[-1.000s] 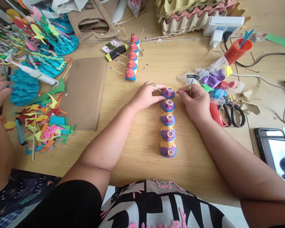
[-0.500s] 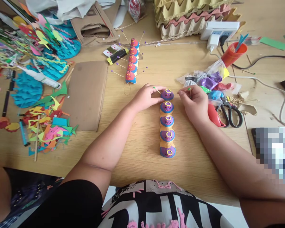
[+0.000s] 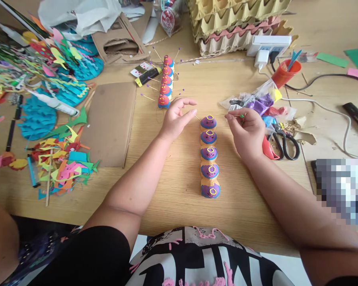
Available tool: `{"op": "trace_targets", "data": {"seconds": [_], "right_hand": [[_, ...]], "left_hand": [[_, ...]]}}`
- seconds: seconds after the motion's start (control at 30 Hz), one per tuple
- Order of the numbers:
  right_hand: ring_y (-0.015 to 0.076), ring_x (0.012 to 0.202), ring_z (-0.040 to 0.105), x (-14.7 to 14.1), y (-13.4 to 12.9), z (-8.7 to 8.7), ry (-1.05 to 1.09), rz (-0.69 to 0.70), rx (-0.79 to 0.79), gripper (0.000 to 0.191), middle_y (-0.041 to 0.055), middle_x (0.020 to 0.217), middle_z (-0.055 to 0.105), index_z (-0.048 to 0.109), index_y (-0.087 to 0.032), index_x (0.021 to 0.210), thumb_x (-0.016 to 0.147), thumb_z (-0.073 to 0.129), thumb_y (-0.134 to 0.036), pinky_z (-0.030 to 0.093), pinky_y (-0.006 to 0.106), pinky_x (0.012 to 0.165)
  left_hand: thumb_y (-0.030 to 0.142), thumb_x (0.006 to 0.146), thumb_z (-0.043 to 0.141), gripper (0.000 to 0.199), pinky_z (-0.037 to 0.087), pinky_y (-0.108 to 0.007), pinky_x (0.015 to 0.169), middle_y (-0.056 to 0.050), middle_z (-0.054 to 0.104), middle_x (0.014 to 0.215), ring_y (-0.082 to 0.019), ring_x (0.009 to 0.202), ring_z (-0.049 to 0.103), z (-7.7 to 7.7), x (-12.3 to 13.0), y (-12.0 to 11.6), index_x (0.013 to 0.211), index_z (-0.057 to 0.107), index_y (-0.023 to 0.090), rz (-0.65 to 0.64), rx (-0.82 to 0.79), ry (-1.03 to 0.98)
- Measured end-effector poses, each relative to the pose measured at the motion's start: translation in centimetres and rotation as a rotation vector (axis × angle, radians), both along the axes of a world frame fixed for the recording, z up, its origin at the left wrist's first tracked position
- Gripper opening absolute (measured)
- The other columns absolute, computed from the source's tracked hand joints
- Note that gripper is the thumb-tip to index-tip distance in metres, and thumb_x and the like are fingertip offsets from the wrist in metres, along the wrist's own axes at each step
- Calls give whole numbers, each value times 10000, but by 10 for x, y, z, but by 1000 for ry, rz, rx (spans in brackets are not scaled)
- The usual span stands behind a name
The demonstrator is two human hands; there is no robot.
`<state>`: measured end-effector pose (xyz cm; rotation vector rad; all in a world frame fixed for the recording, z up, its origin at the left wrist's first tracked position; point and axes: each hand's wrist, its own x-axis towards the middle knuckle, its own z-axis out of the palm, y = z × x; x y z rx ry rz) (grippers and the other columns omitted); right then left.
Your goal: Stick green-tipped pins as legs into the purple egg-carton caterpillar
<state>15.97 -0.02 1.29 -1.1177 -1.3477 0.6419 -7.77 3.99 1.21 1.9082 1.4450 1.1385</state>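
Observation:
A painted egg-carton caterpillar (image 3: 209,154) lies lengthwise before me, its purple and blue humps bearing yellow rings and small faces. From the left of its far hump pokes a thin stick (image 3: 198,118), whose outer end is hidden at my thumb. My left hand (image 3: 177,119) is beside that stick, thumb and fingers apart; whether the thumb touches it I cannot tell. To the right of the far hump, my right hand (image 3: 247,129) pinches a thin stick with a green tip (image 3: 242,116). Its other end is hidden by the fingers.
Farther back stands a red and blue egg-carton caterpillar (image 3: 166,81) with purple-tipped sticks. Scissors (image 3: 286,145), bagged clay (image 3: 261,103) and an orange cup (image 3: 286,73) are on the right. Cardboard (image 3: 109,123) and paper scraps (image 3: 67,167) lie left; egg trays (image 3: 238,24) are stacked behind.
My left hand has drawn back from the far hump, and its fingers have opened. My right hand has shifted slightly right, still pinching the green-tipped stick. The view has tilted a little.

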Motion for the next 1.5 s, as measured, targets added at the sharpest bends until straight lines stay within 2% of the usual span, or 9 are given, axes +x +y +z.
{"op": "trace_targets", "data": {"seconds": [0.13,0.27,0.47,0.7,0.93,1.17,1.33,1.5], "right_hand": [[130,638,539,-1,0,2,-10,29,-28,206,-16,728,588,736,-265,924,919,810,-458,520,322,638],[163,752,647,-5,-4,5,8,89,-47,294,4,792,677,740,-267,931,902,816,-550,550,332,684],[175,842,694,-10,-11,13,49,152,-44,345,18,891,767,752,-262,927,890,817,-598,581,348,765],[186,868,727,-12,-13,14,59,191,-62,355,15,893,773,745,-271,929,886,811,-618,611,377,840],[184,871,745,-12,-12,10,128,236,-74,350,21,946,793,744,-277,945,870,831,-607,629,383,864],[190,870,746,-12,-11,9,134,227,-88,384,18,939,796,753,-278,946,846,839,-639,635,391,873],[186,870,746,-14,-13,11,162,234,-97,383,18,946,801,764,-278,936,827,859,-633,630,382,866],[174,871,745,-14,-13,10,185,245,-91,346,10,946,798,767,-280,943,842,862,-598,624,364,853]], "left_hand": [[421,1026,581,272,515,-341,1027,-89,685,1360,-232,1371,593,3,2,-3,1216,705,271,19,51,34],[440,1021,629,250,516,-348,1086,-64,675,1396,-223,1418,573,10,5,-8,1204,728,301,-6,47,90],[467,1009,682,216,457,-452,1228,-73,647,1446,-252,1453,549,21,10,-16,1129,777,315,-10,100,129],[536,953,757,251,403,-556,1269,-66,596,1533,-346,1562,409,34,18,-24,987,812,294,-65,114,207],[506,947,771,209,395,-579,1275,-54,611,1526,-355,1571,382,32,19,-24,947,823,303,-90,117,234],[431,938,795,140,282,-591,1342,-46,638,1502,-343,1558,390,36,23,-27,908,824,297,-83,132,234],[411,948,784,147,266,-592,1351,-44,653,1491,-340,1549,402,38,25,-28,876,817,287,-85,129,247],[463,964,760,202,289,-601,1342,-55,664,1477,-338,1541,427,28,22,-23,902,820,280,-93,198,262]]}}
